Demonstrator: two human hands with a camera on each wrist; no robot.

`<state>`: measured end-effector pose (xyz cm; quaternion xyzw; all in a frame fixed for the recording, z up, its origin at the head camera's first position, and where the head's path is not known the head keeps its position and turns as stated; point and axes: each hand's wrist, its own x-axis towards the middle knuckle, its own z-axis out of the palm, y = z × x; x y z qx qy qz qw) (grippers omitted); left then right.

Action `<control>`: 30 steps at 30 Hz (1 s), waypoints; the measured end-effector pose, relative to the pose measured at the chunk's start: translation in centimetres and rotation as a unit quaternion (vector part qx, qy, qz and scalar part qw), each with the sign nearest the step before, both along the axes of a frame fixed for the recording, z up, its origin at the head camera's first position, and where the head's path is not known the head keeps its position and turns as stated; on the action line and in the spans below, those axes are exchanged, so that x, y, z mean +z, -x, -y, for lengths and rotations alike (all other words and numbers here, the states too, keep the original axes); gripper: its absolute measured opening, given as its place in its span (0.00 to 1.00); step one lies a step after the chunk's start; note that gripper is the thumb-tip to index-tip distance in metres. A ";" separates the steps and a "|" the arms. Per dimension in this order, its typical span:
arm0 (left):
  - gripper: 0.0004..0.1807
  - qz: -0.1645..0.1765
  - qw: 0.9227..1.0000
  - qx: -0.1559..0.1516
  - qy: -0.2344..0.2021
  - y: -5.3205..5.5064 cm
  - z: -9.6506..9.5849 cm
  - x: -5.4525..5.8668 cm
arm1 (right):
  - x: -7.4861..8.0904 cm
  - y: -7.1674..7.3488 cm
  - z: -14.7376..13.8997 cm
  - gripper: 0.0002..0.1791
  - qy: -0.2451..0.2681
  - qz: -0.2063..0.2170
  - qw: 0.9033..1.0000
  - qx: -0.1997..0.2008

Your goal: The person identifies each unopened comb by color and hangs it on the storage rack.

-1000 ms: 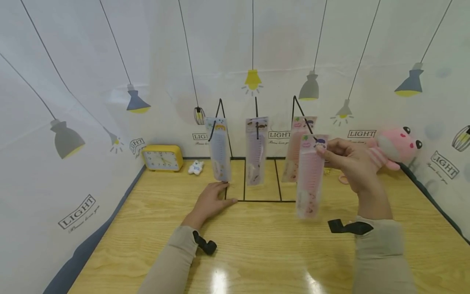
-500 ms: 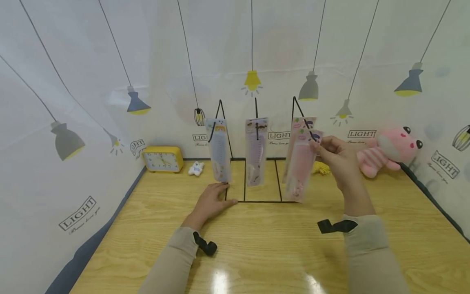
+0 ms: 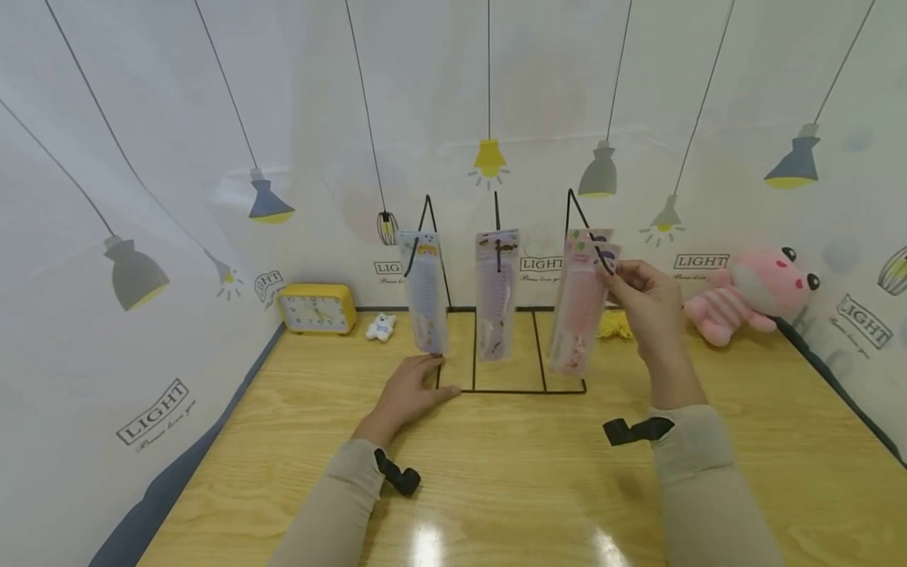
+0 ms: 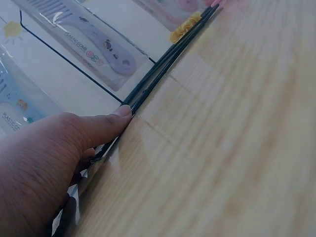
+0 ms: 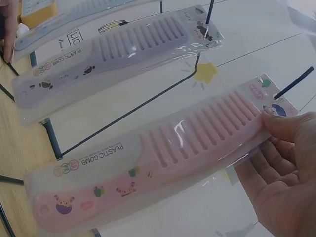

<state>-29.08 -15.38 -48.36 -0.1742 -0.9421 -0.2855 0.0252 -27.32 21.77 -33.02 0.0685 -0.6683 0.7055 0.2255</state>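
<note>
My right hand (image 3: 648,303) pinches the top corner of a pink comb in clear packaging (image 3: 577,307). The tip of a black hook (image 5: 294,83) passes through the top of that package. Another pink package hangs just behind it, mostly hidden. My left hand (image 3: 407,394) grips the front left corner of the black wire display rack (image 3: 520,391), its thumb lying along the base wire in the left wrist view. On the rack's other hooks hang a packaged purple comb (image 3: 496,303) and a packaged blue comb (image 3: 425,303).
A yellow alarm clock (image 3: 316,309) and a small white bear figure (image 3: 381,327) stand back left on the wooden table (image 3: 510,480). Behind the right hand are yellow strands (image 3: 615,324) and a pink plush toy (image 3: 751,295). A lamp-printed backdrop surrounds the table.
My right hand has moved left and away from me with the pink comb, bringing the package up to the right hook and onto its tip. The left hand has stayed in place.
</note>
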 end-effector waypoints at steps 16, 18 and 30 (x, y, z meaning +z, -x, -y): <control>0.43 -0.002 1.000 0.000 0.012 0.5 -0.2 -0.3 | 0.3 1.7 0.1 0.17 -0.038 0.015 0.996 -0.078; 0.43 -0.001 1.000 -0.001 0.013 0.4 -0.2 -0.3 | 0.2 1.7 0.1 0.17 -0.039 0.015 0.996 -0.080; 0.42 -0.004 1.000 0.001 0.015 0.1 0.0 -0.1 | -1.1 1.4 -0.3 0.19 -0.096 0.016 0.991 -0.087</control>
